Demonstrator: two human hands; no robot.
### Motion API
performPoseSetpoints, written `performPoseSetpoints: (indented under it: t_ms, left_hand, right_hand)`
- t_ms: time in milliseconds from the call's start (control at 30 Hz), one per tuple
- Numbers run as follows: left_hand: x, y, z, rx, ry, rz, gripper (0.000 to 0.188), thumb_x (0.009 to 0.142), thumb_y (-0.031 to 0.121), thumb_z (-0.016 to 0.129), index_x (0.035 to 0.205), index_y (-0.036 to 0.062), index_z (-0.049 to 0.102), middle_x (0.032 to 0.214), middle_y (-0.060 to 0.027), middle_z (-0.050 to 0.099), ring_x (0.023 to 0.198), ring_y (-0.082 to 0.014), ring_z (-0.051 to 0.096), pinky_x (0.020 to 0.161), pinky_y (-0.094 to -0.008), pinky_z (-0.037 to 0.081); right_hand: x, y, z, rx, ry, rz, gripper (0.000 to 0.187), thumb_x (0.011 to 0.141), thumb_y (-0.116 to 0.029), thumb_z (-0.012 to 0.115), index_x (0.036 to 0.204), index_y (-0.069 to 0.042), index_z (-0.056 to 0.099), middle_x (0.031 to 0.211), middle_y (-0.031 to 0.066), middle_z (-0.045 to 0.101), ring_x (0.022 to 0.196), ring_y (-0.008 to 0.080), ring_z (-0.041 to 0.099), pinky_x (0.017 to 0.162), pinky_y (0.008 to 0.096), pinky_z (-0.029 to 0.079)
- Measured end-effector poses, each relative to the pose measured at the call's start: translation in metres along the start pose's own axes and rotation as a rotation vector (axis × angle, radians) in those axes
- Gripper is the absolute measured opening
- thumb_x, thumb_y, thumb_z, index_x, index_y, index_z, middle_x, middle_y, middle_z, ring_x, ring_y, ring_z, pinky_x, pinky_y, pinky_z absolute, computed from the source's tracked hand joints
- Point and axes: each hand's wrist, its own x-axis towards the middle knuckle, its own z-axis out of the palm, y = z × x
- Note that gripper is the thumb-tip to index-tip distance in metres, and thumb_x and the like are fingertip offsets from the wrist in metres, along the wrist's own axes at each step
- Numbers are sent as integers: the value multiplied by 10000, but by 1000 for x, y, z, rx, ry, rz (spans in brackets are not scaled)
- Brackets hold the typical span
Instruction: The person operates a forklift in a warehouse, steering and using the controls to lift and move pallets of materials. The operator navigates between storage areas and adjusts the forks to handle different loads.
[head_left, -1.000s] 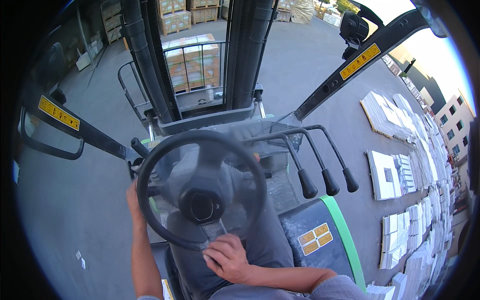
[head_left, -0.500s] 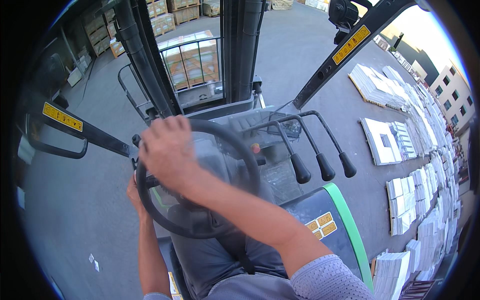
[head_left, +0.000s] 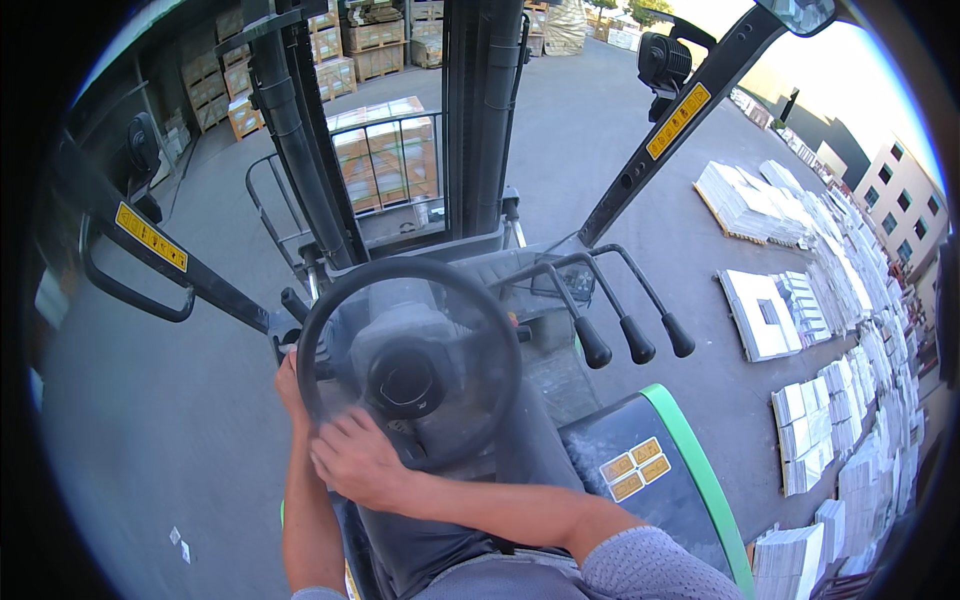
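Observation:
The black steering wheel (head_left: 512, 375) of a forklift stands in front of me, its round hub in the middle. My right hand (head_left: 358, 458) crosses my body and lies with bent fingers over the lower-left part of the rim, gripping it; the hand is slightly blurred. Just outside the left side of the rim is my left hand (head_left: 289, 388), raised beside the steering column's left side near a short black lever (head_left: 294, 303). Its fingertips are mostly hidden, and whether they hold anything is not visible. Three black-knobbed control levers (head_left: 636, 340) rise right of the wheel, untouched.
Beyond the mast (head_left: 492, 120) a wooden crate (head_left: 385, 160) sits behind the load guard. More crates (head_left: 375, 62) are stacked at the far left. Rows of pale slab stacks (head_left: 765, 312) line the right. Black cab posts (head_left: 640, 165) frame both sides.
My right hand has moved from the upper left of the steering wheel down to its lower left. My left hand stays about the same place. Outside, the scene has shifted slightly.

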Motion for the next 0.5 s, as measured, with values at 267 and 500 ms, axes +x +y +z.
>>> performPoseSetpoints:
  t_ms: [267,500]
  left_hand:
    - [2,-22,-11,-552,22,-15,454,1088,363,516,955,-32,695,737,-85,645,660,-185,518,628,-386,452]
    - [22,-92,6,-298,23,164,305,1060,221,517,1063,-40,675,885,-146,698,793,-210,602,718,-409,485]
  right_hand:
    - [107,120,-109,-240,374,109,106,857,-158,715,856,-73,652,832,88,619,843,309,602,840,455,439]
    - [-68,10,-82,-42,35,251,197,810,-153,801,939,-92,666,953,60,635,971,283,608,878,445,470]
